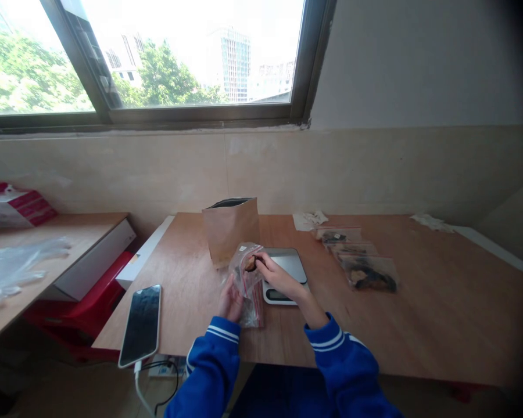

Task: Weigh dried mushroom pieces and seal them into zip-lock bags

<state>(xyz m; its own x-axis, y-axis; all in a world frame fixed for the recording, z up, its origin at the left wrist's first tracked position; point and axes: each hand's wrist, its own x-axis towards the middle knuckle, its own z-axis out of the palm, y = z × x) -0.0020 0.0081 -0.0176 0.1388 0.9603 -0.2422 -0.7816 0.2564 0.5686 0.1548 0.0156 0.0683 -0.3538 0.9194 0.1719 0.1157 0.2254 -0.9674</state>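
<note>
Left hand grasping lower zip bag, upright above tabletop. Right hand pinching brown piece at bag mouth; scale just beside. Risk: slack grip tilts bag, piece drops onto scale.

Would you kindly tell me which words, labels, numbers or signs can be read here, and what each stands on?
Nothing is legible: the white label on the plastic zip bag, the label on the farther zip bag, the kitchen scale's display and the printing on the red-and-white box are too small or blurred to read.
</note>
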